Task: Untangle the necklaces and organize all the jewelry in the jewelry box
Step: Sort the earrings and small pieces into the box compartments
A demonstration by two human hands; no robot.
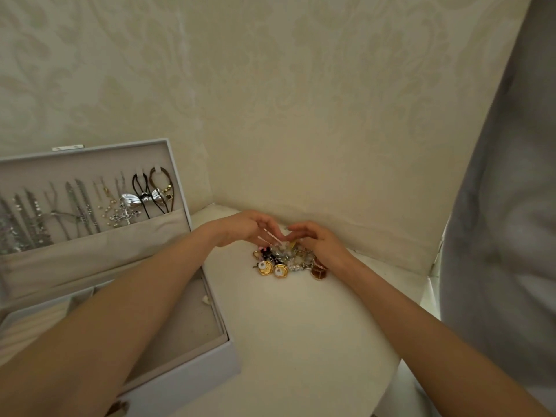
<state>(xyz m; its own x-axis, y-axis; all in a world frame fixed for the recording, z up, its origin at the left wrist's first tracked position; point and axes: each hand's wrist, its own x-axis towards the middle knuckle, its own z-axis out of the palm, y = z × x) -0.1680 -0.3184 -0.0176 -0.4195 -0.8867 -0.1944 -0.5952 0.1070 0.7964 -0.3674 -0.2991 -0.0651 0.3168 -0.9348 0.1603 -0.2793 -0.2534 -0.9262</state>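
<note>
A pile of mixed jewelry (288, 261) lies on the white round table (301, 341), with two gold pearl earrings at its front and a brown piece at its right. My left hand (243, 228) and my right hand (316, 240) meet just above the pile's far side, fingers curled. A small clear bag with a pink strip (272, 237) sits between the fingertips; which hand pinches it is unclear. The open grey jewelry box (210, 353) stands at the left. Several necklaces (81, 209) hang in its lid. My left forearm crosses over its tray.
A patterned cream wall rises right behind the table. A grey curtain (505, 206) hangs along the right side. The table's rounded edge falls away at the lower right. A small pale item (206, 299) lies in the box's right compartment.
</note>
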